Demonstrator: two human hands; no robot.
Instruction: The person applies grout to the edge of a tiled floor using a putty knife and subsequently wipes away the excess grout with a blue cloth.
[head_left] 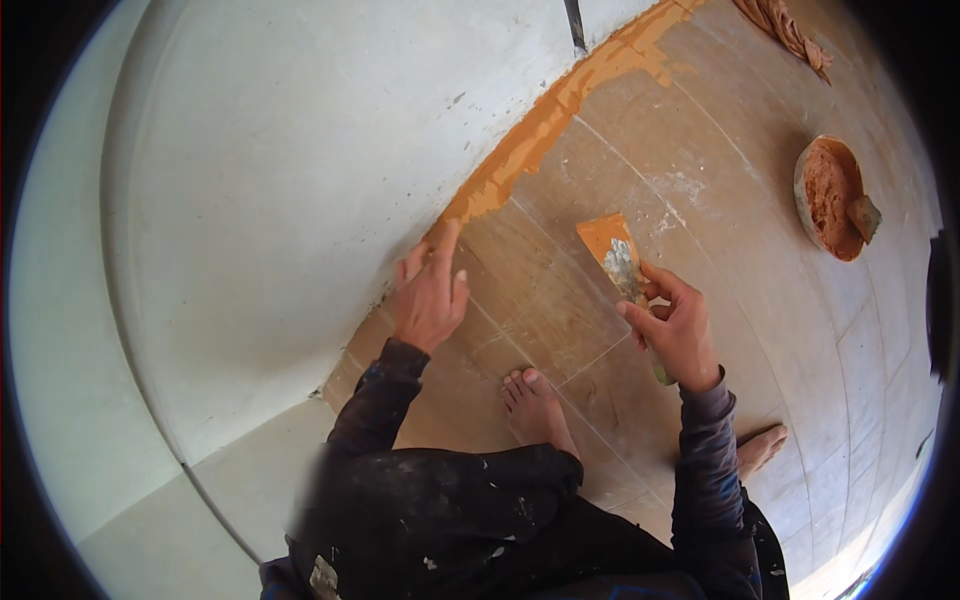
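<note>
My right hand [670, 318] is closed round the handle of a putty knife [617, 252], its flat blade smeared with orange paste and some grey-white residue. The blade points up and left, held above the tiles. Along the seam between wall and floor runs a band of orange filler [540, 130], smooth in places and ragged at its floor side. My left hand [432, 295] reaches to the near end of this band, fingers stretched out and holding nothing. The index fingertip lies at the filler's end, by the foot of the wall.
A bowl of orange-brown paste [829, 198] sits on the tiled floor [740, 240] at the right, a small scraper-like piece [864, 217] on its rim. A crumpled brownish cloth [785, 35] lies at the far right. The white wall [290, 150] rises on the left. My bare feet stand below.
</note>
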